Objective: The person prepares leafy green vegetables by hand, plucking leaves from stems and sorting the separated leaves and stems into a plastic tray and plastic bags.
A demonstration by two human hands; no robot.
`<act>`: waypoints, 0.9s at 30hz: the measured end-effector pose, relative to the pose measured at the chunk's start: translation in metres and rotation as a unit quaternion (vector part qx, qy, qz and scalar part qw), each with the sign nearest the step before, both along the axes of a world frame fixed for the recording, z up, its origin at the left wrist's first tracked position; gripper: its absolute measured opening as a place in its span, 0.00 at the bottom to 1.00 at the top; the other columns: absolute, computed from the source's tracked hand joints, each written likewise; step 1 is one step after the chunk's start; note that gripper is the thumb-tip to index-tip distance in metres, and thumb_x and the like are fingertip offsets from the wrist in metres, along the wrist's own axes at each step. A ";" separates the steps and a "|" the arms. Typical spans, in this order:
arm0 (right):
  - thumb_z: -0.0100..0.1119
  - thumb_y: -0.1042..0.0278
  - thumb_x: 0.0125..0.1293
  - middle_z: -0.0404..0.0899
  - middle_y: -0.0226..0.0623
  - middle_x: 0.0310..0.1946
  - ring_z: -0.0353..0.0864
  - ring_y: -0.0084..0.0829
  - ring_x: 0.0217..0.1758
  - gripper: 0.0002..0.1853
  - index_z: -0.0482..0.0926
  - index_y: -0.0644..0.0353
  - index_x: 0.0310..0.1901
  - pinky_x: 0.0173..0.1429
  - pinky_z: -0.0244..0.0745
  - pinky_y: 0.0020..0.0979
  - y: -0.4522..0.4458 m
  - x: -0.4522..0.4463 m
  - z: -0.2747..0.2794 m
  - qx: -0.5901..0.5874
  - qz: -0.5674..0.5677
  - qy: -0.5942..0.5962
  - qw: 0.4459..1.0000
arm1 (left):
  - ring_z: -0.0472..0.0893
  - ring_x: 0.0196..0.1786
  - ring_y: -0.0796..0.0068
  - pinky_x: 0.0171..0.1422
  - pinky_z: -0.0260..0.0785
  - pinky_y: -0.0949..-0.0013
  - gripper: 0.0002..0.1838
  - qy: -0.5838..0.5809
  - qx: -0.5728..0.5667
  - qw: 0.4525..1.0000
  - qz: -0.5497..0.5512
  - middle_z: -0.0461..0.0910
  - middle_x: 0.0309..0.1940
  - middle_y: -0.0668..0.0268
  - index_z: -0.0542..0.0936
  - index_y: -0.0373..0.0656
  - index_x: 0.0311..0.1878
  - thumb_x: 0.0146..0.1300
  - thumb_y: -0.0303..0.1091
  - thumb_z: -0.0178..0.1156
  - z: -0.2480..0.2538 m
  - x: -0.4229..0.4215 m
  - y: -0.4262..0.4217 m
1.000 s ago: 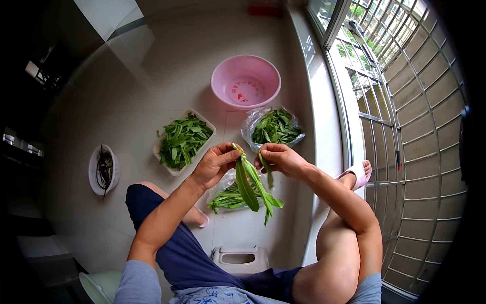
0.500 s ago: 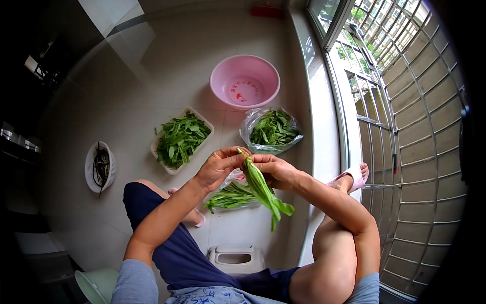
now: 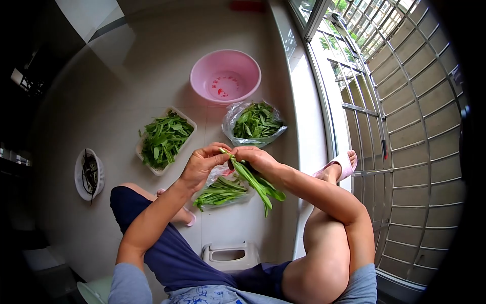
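Observation:
Between both hands is a leafy green vegetable [image 3: 254, 185], its leaves hanging down to the right. My left hand [image 3: 203, 163] is closed, thumb and fingers pinching the pale stem end. My right hand [image 3: 257, 158] grips the stalk close beside it, fingertips nearly touching the left ones. Below the hands, a bundle of long green stalks [image 3: 218, 193] lies on a plastic bag [image 3: 243, 196] on the floor. Just beyond my right hand stands a clear plastic bag [image 3: 232, 121] filled with loose green leaves [image 3: 257, 120].
A pink basin [image 3: 225, 76] stands at the back. Left of the bag, a pale rectangular basket [image 3: 193, 124] holds cut greens [image 3: 166, 139]. A white basket [image 3: 101, 175] with dark long pods or scraps sits far left. A window ledge [image 3: 311, 111] and metal bars [image 3: 410, 131] border the right.
The vegetable has swung slightly, its leaves spreading apart below my right hand. Both hands remain together at the stem. The whole view has shifted a little.

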State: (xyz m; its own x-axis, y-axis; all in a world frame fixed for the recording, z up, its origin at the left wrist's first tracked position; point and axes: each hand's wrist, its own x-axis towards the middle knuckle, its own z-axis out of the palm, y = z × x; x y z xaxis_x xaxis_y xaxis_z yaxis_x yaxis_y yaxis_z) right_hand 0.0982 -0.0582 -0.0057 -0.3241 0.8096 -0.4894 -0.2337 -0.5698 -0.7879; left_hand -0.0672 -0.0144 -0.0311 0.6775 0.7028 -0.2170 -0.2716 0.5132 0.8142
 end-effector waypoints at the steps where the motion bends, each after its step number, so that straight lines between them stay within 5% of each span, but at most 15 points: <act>1: 0.45 0.67 0.52 0.67 0.26 0.18 0.62 0.16 0.19 0.08 0.73 0.60 0.26 0.23 0.57 0.17 0.001 0.000 -0.004 0.005 0.014 -0.010 1.000 | 0.71 0.38 0.80 0.46 0.62 0.78 0.04 0.009 -0.012 1.000 0.002 0.71 0.36 0.69 0.77 0.36 0.31 0.52 0.24 0.54 -0.001 0.000 0.000; 6: 0.44 0.68 0.54 0.61 0.21 0.15 0.55 0.11 0.16 0.07 0.72 0.60 0.26 0.20 0.49 0.17 0.003 0.003 -0.008 0.113 0.072 -0.087 0.987 | 0.72 0.36 0.80 0.44 0.63 0.78 0.05 0.029 -0.030 0.999 -0.010 0.72 0.35 0.68 0.76 0.34 0.32 0.52 0.24 0.54 -0.001 0.000 -0.002; 13: 0.47 0.69 0.50 0.69 0.35 0.18 0.66 0.21 0.22 0.09 0.73 0.66 0.28 0.26 0.61 0.25 0.005 0.010 -0.010 0.250 0.166 -0.260 0.918 | 0.73 0.31 0.79 0.38 0.65 0.79 0.09 0.045 -0.056 0.995 -0.065 0.73 0.26 0.66 0.72 0.33 0.38 0.52 0.25 0.55 0.000 -0.002 -0.001; 19: 0.46 0.70 0.52 0.67 0.31 0.19 0.63 0.19 0.24 0.09 0.72 0.67 0.29 0.29 0.60 0.24 0.002 0.009 -0.012 0.325 0.163 -0.259 0.895 | 0.73 0.29 0.79 0.37 0.65 0.79 0.10 0.049 -0.074 0.993 -0.078 0.74 0.26 0.65 0.72 0.33 0.38 0.52 0.26 0.55 -0.004 -0.005 0.001; 22: 0.45 0.69 0.50 0.70 0.39 0.20 0.68 0.25 0.25 0.10 0.71 0.67 0.29 0.31 0.64 0.27 0.006 0.012 -0.020 0.268 0.135 -0.247 0.921 | 0.73 0.29 0.79 0.37 0.65 0.79 0.10 0.046 -0.066 0.994 -0.074 0.74 0.26 0.65 0.72 0.33 0.38 0.52 0.26 0.55 0.003 -0.006 0.003; 27: 0.40 0.70 0.54 0.68 0.32 0.17 0.64 0.20 0.20 0.08 0.67 0.62 0.23 0.26 0.61 0.21 0.018 0.028 -0.027 0.074 0.066 -0.053 0.994 | 0.74 0.28 0.78 0.37 0.68 0.77 0.06 0.067 -0.084 0.994 -0.024 0.75 0.27 0.64 0.72 0.35 0.34 0.52 0.26 0.54 -0.002 -0.012 0.013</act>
State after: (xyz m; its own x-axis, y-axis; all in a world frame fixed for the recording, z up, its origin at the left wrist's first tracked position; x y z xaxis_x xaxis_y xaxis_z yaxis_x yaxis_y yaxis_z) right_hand 0.1265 -0.0400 -0.0330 -0.3847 0.8289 -0.4060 -0.0756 -0.4667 -0.8812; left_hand -0.0788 -0.0019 -0.0327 0.6667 0.6161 -0.4195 -0.1376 0.6549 0.7431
